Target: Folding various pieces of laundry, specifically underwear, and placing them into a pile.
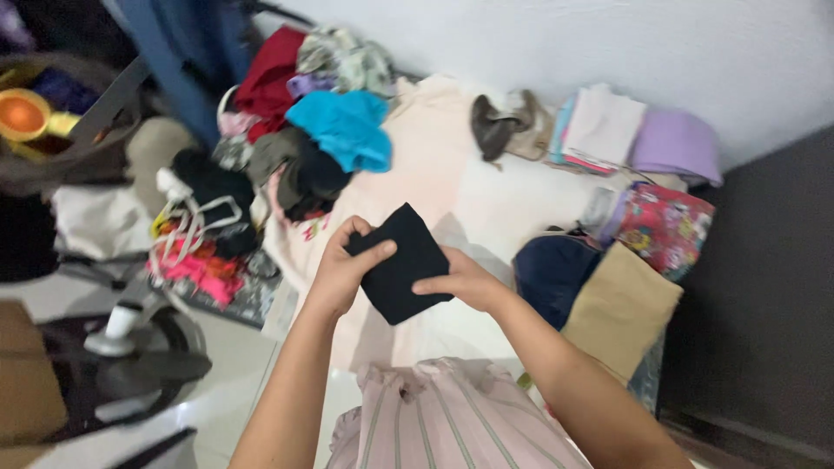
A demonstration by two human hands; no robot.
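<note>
Nearest the camera: a pink striped garment (452, 421) on the person's lap, low in the view. Far left, a heap of unsorted clothes (295, 139), with a turquoise piece (347, 128) on top, lies on the pale sheet (486, 208). At centre, the left hand (343, 269) pinches the upper left edge of a small black folded cloth (401, 260), thumb over the front and fingers curled behind. The right hand (460, 280) grips the lower right edge, fingers narrow and flat along the fold. The cloth is held in the air above the sheet, between both hands, well apart from the heap. Judgement: for a neat fold, both grips should stay near the corners, the edges kept aligned and the fabric taut before any crease is pressed. Right of centre, folded stacks (608, 130) sit by the wall; a navy piece (552, 269) and a tan folded piece (621, 308) lie near the right forearm.
</note>
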